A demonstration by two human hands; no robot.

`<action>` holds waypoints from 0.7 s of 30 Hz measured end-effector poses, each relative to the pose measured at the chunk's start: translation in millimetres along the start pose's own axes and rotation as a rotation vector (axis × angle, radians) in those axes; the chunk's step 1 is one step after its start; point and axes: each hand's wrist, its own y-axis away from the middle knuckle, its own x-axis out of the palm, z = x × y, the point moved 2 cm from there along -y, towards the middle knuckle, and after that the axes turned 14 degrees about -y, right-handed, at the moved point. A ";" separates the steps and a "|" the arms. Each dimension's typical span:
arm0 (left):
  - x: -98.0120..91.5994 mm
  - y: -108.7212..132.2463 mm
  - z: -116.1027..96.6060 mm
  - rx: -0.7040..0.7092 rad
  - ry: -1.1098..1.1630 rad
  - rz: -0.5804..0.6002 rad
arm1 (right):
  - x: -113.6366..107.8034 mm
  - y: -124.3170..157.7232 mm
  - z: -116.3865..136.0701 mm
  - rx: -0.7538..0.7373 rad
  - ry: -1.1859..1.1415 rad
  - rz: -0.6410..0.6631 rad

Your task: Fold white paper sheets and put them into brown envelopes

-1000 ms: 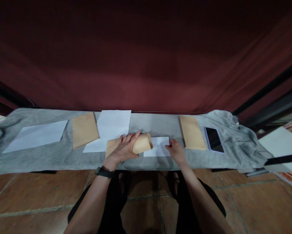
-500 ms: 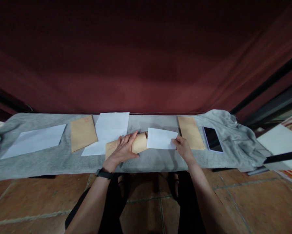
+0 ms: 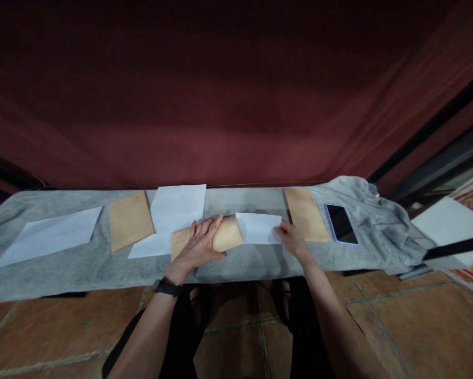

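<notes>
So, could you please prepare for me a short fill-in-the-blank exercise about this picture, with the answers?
The hand on a brown envelope is the ____ one; its wrist bears a dark band.
The right hand grips a sheet whose colour is ____.
The phone lies to the ____ of both hands.
The cloth under the phone is ____ in colour.

Missing words: left; white; right; grey.

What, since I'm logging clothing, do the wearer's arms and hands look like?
The left hand and right hand are ungloved. No sleeve shows on the left forearm or right forearm. The left wrist wears a dark band; whether it is a watch is hard to tell. No band shows on the right wrist.
</notes>
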 end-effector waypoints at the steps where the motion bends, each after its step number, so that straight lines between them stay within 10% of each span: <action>1: 0.3 0.3 -0.1 0.006 -0.006 -0.003 | 0.1 1.2 -1.1 0.001 0.025 0.034; 9: 0.7 0.1 -8.1 0.067 -0.027 -0.024 | -4.3 3.7 -3.2 0.085 0.090 0.121; 21: -1.7 -14.5 -55.8 0.206 0.013 -0.068 | 77.1 11.4 -7.0 0.221 -0.127 0.116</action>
